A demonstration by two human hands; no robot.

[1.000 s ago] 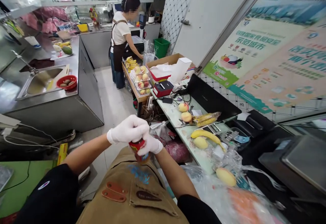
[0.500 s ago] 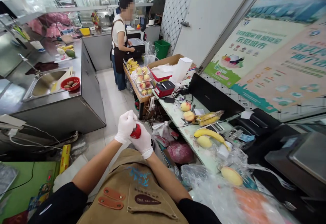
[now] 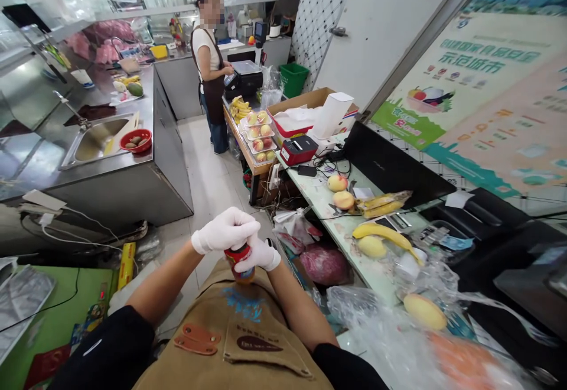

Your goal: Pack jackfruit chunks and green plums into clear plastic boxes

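Note:
Both my hands wear white gloves and meet in front of my apron [image 3: 248, 331]. My right hand [image 3: 262, 254] is wrapped around a small jar [image 3: 239, 255] with a red top and an amber lower part, which tilts near my waist. Over the jar's upper end is my left hand [image 3: 225, 229], its fingers curled and pressed together against the right hand's fingertips. What the left fingers pinch, if anything, is hidden.
To the right, a table [image 3: 310, 198] bears a banana [image 3: 387, 236], mangoes, plastic bags and a laptop [image 3: 394, 168]. A sink counter [image 3: 133, 168] with a red basket [image 3: 135, 140] stands left. Ahead, a co-worker [image 3: 212, 65] stands by a scale [image 3: 243, 80].
My right hand has turned the jar more upright, showing its amber lower part. My left hand has shifted over the jar's top. The view has swung slightly left and down.

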